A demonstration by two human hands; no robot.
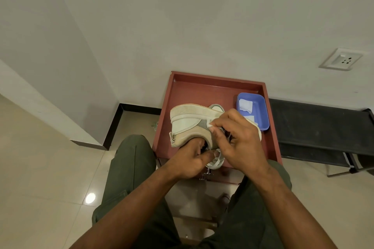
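Observation:
A worn white and beige sneaker [188, 122] is held on its side over a reddish-brown tray-topped stand [168, 111]. My left hand [189, 161] reaches into the shoe's opening, its fingers hidden inside. My right hand [239, 137] pinches a small white wipe [209, 124] against the shoe's side. White laces [216, 162] hang in a loop below the shoe between my hands.
A blue plastic tub [261, 107] holding folded white wipes sits at the tray's right side. A round white object [217, 107] lies behind the shoe. A black bench [323, 127] stands to the right. A wall socket [341, 59] is above it. My knees flank the stand.

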